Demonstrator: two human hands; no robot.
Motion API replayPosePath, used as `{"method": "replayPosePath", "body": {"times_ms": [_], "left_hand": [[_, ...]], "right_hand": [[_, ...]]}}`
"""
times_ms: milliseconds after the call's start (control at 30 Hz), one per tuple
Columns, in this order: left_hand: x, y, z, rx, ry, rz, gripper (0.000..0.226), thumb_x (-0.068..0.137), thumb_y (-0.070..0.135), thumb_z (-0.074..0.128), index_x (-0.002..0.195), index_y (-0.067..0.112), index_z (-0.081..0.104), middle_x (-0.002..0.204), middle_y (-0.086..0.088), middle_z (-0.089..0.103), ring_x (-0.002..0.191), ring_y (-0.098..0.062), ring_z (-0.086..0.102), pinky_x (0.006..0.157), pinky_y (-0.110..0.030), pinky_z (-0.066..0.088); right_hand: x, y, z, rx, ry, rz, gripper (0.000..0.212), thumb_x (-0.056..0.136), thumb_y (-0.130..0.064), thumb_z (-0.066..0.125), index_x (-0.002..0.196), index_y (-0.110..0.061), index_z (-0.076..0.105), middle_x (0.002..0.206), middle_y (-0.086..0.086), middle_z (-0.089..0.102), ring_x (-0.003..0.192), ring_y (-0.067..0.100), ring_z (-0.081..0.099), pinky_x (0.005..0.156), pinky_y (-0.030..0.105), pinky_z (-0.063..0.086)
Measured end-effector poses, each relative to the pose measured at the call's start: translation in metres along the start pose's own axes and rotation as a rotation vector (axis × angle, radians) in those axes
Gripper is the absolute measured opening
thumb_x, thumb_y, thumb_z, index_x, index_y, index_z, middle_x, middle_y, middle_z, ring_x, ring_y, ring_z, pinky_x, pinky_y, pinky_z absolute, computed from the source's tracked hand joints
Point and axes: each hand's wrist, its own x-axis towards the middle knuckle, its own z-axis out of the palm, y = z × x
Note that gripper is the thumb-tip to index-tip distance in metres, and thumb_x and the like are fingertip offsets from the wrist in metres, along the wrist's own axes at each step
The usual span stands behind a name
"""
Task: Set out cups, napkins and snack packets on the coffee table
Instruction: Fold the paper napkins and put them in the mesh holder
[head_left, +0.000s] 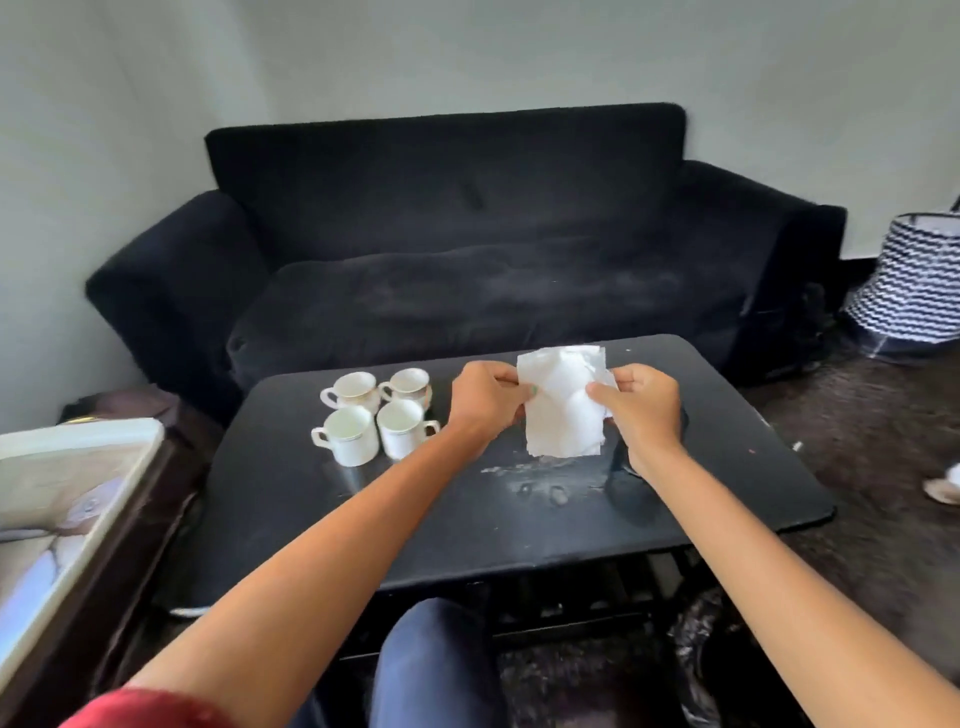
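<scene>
Several white cups with handles stand grouped on the left part of the black coffee table. Above the table's middle, both hands hold a bunch of white paper napkins. My left hand pinches the napkins' left edge and my right hand pinches the right edge. The napkins hang a little above the tabletop. No snack packets are in view.
A black sofa stands just behind the table. At the left is a white-rimmed tray or box on dark furniture. A striped basket sits on the floor at the right. My knee is in front of the table.
</scene>
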Motion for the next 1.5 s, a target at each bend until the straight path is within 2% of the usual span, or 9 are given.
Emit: {"method": "replayPosePath", "body": {"times_ms": [167,333,467,600,733,800,967,1200,1500], "left_hand": [[0.027,0.011,0.059,0.104,-0.085,0.070,0.003,0.084,0.012,0.069,0.083,0.012,0.072,0.077,-0.002,0.072,0.056,-0.004,0.065,0.055,-0.017,0.051],[0.049,0.024,0.103,0.216,-0.101,0.122,0.015,0.085,0.016,0.065,0.071,0.012,0.064,0.072,-0.003,0.067,0.068,-0.019,0.057,0.064,-0.027,0.045],[0.065,0.026,0.128,0.273,-0.103,0.128,0.033,0.085,0.020,0.063,0.055,0.019,0.048,0.056,0.010,0.047,0.058,-0.015,0.042,0.053,-0.024,0.032],[0.081,0.018,0.156,0.305,-0.129,0.112,0.023,0.085,0.023,0.062,0.064,0.020,0.054,0.062,0.011,0.053,0.069,-0.020,0.049,0.063,-0.025,0.037],[0.088,0.010,0.173,0.350,-0.158,0.122,0.006,0.086,0.024,0.063,0.085,0.022,0.068,0.089,0.006,0.069,0.087,-0.020,0.061,0.071,-0.026,0.044],[0.091,0.004,0.179,0.399,-0.168,0.142,0.010,0.087,0.025,0.063,0.093,0.022,0.070,0.097,0.006,0.071,0.097,-0.020,0.062,0.079,-0.030,0.048],[0.096,-0.009,0.187,0.526,-0.135,0.169,0.018,0.087,0.027,0.063,0.103,0.025,0.070,0.122,0.004,0.063,0.123,-0.023,0.041,0.092,-0.039,0.045],[0.097,-0.018,0.186,0.568,-0.242,0.124,0.029,0.088,0.024,0.064,0.118,0.026,0.065,0.135,0.001,0.050,0.128,-0.026,0.036,0.098,-0.043,0.043],[0.080,-0.032,0.184,0.140,-0.223,0.057,0.043,0.091,0.014,0.054,0.132,0.026,0.050,0.133,-0.001,0.049,0.121,-0.019,0.050,0.099,-0.029,0.042]], "right_hand": [[0.033,0.024,-0.040,0.011,0.161,-0.028,0.017,0.074,-0.003,0.069,0.070,-0.018,0.063,0.068,-0.007,0.064,0.062,0.008,0.060,0.058,0.027,0.049],[0.064,0.047,-0.057,-0.021,0.257,-0.067,0.015,0.074,-0.004,0.066,0.075,-0.019,0.062,0.073,-0.009,0.064,0.071,0.012,0.061,0.068,0.028,0.049],[0.077,0.064,-0.061,-0.063,0.310,-0.109,0.013,0.076,-0.007,0.067,0.079,-0.017,0.059,0.071,-0.014,0.058,0.066,0.005,0.055,0.059,0.010,0.041],[0.084,0.082,-0.064,-0.132,0.342,-0.124,0.012,0.077,-0.005,0.066,0.080,-0.012,0.057,0.068,-0.016,0.053,0.062,-0.003,0.051,0.055,0.001,0.036],[0.084,0.098,-0.067,-0.254,0.297,-0.123,0.019,0.079,-0.010,0.068,0.085,-0.014,0.050,0.069,-0.016,0.050,0.067,0.008,0.051,0.059,0.012,0.035],[0.084,0.106,-0.069,-0.334,0.249,-0.108,0.023,0.079,-0.016,0.070,0.089,-0.013,0.049,0.072,-0.017,0.047,0.081,0.018,0.049,0.075,0.027,0.037],[0.081,0.118,-0.068,-0.458,0.170,-0.062,0.024,0.081,-0.028,0.068,0.094,-0.014,0.054,0.091,-0.009,0.051,0.100,0.018,0.037,0.083,0.035,0.024],[0.075,0.119,-0.061,-0.624,0.161,0.036,0.030,0.083,-0.039,0.064,0.099,-0.014,0.060,0.118,0.005,0.047,0.118,0.028,0.036,0.092,0.044,0.031],[0.069,0.118,-0.069,-0.460,0.136,-0.029,0.061,0.076,-0.030,0.075,0.128,-0.017,0.046,0.130,0.004,0.042,0.126,0.024,0.038,0.101,0.046,0.033]]}}
